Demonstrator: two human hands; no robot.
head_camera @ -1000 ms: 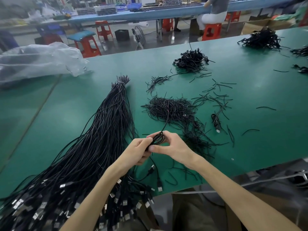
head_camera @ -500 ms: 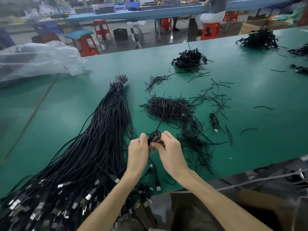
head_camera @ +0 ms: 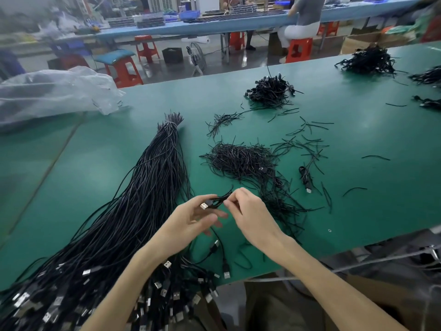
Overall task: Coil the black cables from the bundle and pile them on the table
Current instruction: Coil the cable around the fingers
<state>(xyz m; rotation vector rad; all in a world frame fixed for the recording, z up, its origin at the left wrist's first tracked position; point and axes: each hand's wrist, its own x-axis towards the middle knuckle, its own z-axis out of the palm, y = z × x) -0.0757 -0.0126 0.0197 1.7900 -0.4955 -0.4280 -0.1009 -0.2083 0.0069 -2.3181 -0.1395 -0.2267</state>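
Turned sideways since a moment ago, the small coiled cable (head_camera: pixel 217 201) shows its silver plug (head_camera: pixel 204 206) at the left hand (head_camera: pixel 188 220), which pinches that end while the right hand (head_camera: pixel 250 211) pinches the other, above the green table (head_camera: pixel 358 139). Beside them fans the long glossy bundle (head_camera: pixel 148 187), tied at its far tip.

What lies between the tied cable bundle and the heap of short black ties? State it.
Bare green table, in the head view; bundle and heap lie apart.
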